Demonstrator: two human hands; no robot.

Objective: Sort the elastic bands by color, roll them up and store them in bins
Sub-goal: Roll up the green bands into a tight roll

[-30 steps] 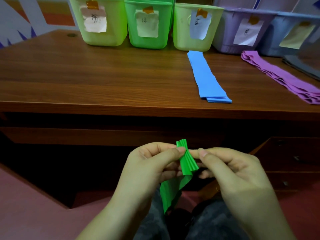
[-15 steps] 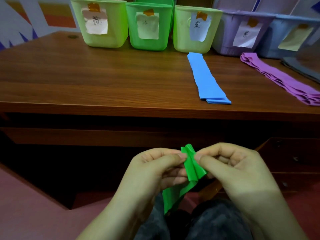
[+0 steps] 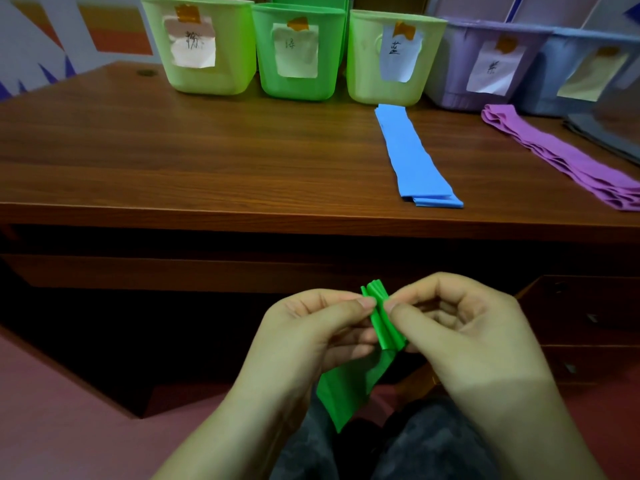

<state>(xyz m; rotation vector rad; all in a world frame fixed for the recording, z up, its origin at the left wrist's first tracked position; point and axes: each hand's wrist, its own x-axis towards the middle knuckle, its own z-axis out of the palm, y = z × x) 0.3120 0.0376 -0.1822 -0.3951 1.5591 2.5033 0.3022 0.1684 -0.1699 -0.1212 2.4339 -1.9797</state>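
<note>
The green band [image 3: 382,320] is held in front of the person's lap, below the near edge of the desk [image 3: 207,161], its upper part gathered into a tight pleated bundle and its loose tail hanging down between the wrists. The left hand [image 3: 311,337] pinches the bundle from its side with thumb and forefinger, the other fingers curled beneath; the right hand [image 3: 460,327] pinches it from the opposite side, fingers bent round it. On the desk, a folded blue band [image 3: 412,157] lies lengthwise from the bins toward the near edge, right of the middle. A purple band [image 3: 561,157] runs slantwise toward the right edge, with a grey band [image 3: 602,136] just beyond it. Along the far edge stand five labelled bins: pale green [image 3: 201,77], green [image 3: 298,84], pale green [image 3: 367,81], purple [image 3: 453,74] and blue [image 3: 543,81].
</note>
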